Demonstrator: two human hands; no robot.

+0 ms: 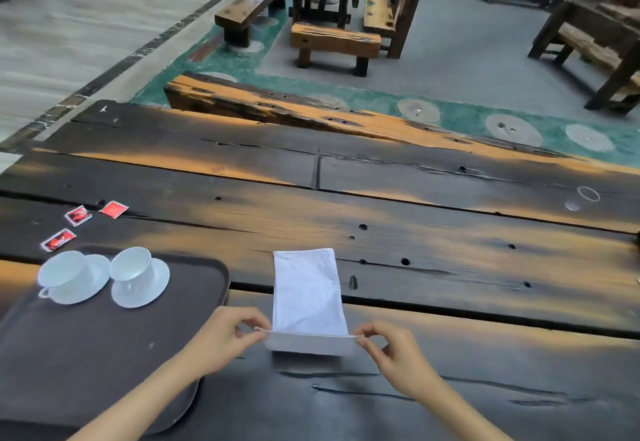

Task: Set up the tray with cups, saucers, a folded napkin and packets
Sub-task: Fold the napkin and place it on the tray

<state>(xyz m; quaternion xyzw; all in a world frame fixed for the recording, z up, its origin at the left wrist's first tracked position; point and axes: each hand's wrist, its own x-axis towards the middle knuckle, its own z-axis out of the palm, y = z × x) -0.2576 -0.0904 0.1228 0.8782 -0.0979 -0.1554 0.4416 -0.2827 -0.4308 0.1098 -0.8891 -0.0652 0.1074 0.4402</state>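
Note:
A white napkin point(306, 293) lies as a long strip on the dark wooden table, its near end lifted. My left hand point(225, 335) pinches the near left corner and my right hand point(391, 348) pinches the near right corner. To the left sits a dark brown tray point(104, 343). At its far end stand two white cups, the left cup point(64, 269) and the right cup point(131, 265), each on a white saucer point(152, 288). Three red packets point(78, 215) lie on the table beyond the tray.
A clear plastic cup point(581, 198) stands far right on the wooden table point(415, 232). A long wooden bench point(277, 108) runs along the table's far side. More benches and tables stand on the grey floor behind.

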